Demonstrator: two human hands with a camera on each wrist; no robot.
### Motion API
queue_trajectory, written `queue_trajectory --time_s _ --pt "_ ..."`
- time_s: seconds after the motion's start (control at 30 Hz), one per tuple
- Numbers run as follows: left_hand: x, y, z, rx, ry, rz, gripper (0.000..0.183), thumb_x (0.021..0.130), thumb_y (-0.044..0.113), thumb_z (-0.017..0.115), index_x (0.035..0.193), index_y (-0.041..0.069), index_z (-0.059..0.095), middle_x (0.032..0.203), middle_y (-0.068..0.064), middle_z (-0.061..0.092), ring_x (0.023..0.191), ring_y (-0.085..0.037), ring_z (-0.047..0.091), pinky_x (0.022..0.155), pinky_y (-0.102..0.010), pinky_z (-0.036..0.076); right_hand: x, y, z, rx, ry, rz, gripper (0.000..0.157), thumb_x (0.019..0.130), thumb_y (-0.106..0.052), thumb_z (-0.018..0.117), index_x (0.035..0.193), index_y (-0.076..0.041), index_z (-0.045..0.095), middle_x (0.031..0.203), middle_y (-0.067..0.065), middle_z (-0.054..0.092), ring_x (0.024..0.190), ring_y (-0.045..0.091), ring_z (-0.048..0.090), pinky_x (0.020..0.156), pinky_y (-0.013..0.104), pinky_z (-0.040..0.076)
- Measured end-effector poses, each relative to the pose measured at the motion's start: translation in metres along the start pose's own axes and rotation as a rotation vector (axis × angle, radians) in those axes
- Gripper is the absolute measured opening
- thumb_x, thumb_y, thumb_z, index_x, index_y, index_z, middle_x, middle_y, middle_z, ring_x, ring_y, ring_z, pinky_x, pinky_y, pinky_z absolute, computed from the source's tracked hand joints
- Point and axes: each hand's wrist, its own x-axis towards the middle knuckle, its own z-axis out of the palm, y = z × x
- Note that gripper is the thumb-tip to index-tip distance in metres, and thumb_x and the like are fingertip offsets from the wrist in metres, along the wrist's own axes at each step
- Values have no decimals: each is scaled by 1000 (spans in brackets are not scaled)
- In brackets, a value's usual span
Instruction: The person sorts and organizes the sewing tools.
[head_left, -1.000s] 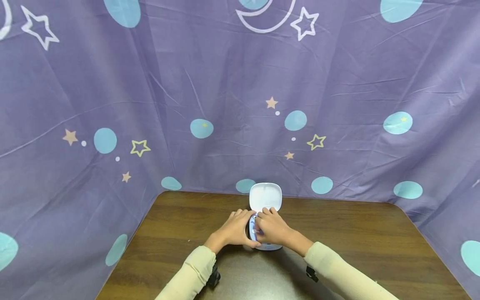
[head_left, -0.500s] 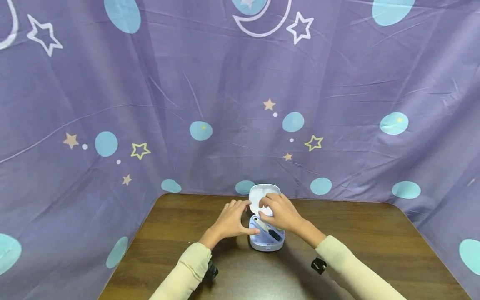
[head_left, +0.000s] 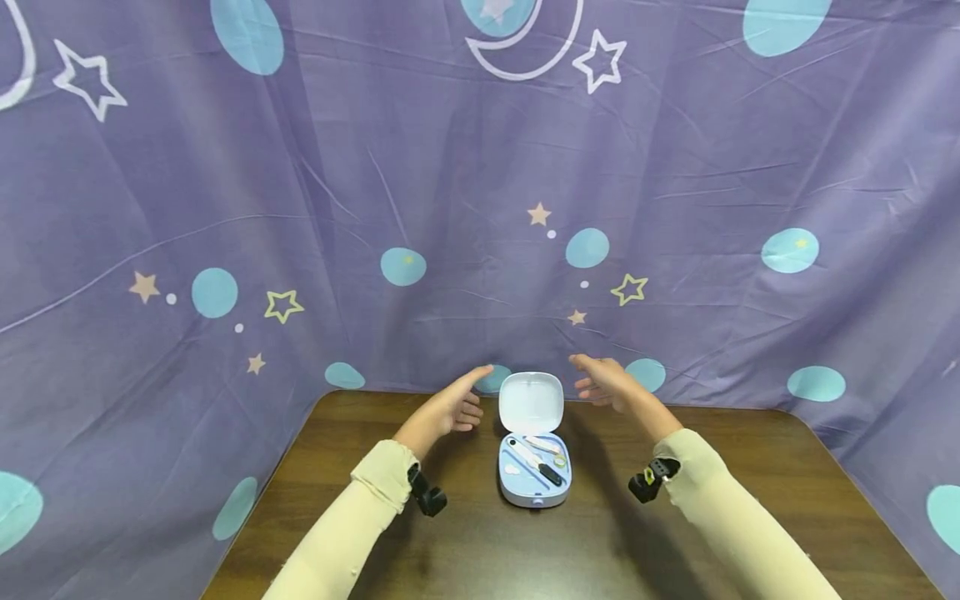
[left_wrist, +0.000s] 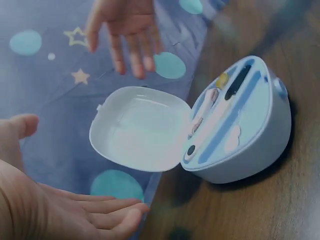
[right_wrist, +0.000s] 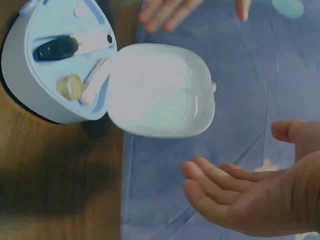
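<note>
A small pale blue and white case (head_left: 534, 500) stands on the table with its hinged white lid (head_left: 531, 402) raised at the back. In its shaped tray lies a white slender tool with a black end (right_wrist: 57, 48), set diagonally. Beside that are a round yellowish piece (right_wrist: 70, 86) and a pale pinkish stick-like piece (right_wrist: 96, 82), whose kinds I cannot tell. My left hand (head_left: 450, 410) hovers left of the lid, fingers loose and holding nothing. To the lid's right, my right hand (head_left: 611, 385) is raised, fingers relaxed and free of any object. Neither touches the case.
The brown wooden table (head_left: 712, 475) has rounded far corners. Directly behind it hangs a purple curtain (head_left: 465, 183) with stars, moons and blue spots. Black wrist cameras (head_left: 427, 492) sit on both forearms near the cream sleeves.
Both hands were close around the case, the right one's fingers over its tray. They have drawn apart to either side and upward, uncovering the tray's contents. The case stays in place.
</note>
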Motion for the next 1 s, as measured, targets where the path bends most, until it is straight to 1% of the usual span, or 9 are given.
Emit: queue_trajectory --time_s 0.07,0.1,0.17,0.23,0.3,0.43,0.57,0.7,1.0 --pt "8 1 -1 -17 -44 -87 108 87 72 54 147 -16 36 144 -37 49 136 -48 48 112 -52 41 7 5 -4 19 -105 94 79 102 -52 41 154 6 31 139 32 57 112 37 67 106 55 46" --pt "12 0 -2 -20 -60 -120 110 87 73 53 147 -17 36 144 -37 50 136 -48 49 112 -51 41 10 8 -5 28 -164 133 82 102 -55 38 156 6 26 144 35 51 123 44 61 110 58 42" --pt "18 -2 -2 -18 -81 -161 112 86 76 53 146 -17 37 141 -37 53 135 -48 51 111 -52 42 17 13 -6 45 -271 196 88 102 -60 34 159 5 17 150 39 41 136 52 47 115 64 34" --pt "24 -4 -1 -19 -94 -183 112 84 78 53 143 -17 41 137 -36 56 132 -47 53 110 -53 42 23 18 -6 49 -355 236 91 101 -64 30 160 3 14 151 40 38 140 56 40 116 68 30" --pt "28 -5 1 -17 -103 -192 111 84 79 53 140 -16 46 134 -35 59 130 -46 56 110 -53 42 28 23 -5 57 -406 262 92 100 -67 29 160 2 15 151 40 39 140 55 41 115 70 28" --pt "36 -5 6 1 -114 -197 105 85 78 50 134 -14 54 128 -32 65 122 -42 63 108 -52 43 34 27 -2 58 -431 286 94 99 -69 28 159 2 18 146 37 48 135 51 49 113 70 30" --pt "43 -4 11 12 -123 -191 104 86 78 49 132 -14 55 120 -29 70 115 -40 68 111 -54 41 37 26 0 57 -430 298 95 98 -71 30 158 2 19 141 36 54 131 48 54 113 71 29" --pt "45 -4 16 19 -114 -184 103 85 78 51 129 -14 57 113 -28 72 109 -39 71 111 -55 40 39 26 3 59 -444 309 93 98 -71 29 157 2 21 139 35 56 130 46 56 114 72 26" --pt "48 -4 21 81 -92 -200 97 86 79 47 124 -9 63 111 -25 74 103 -35 75 110 -54 42 38 27 9 80 -430 321 85 98 -68 32 150 0 33 133 30 62 128 43 59 114 74 23"
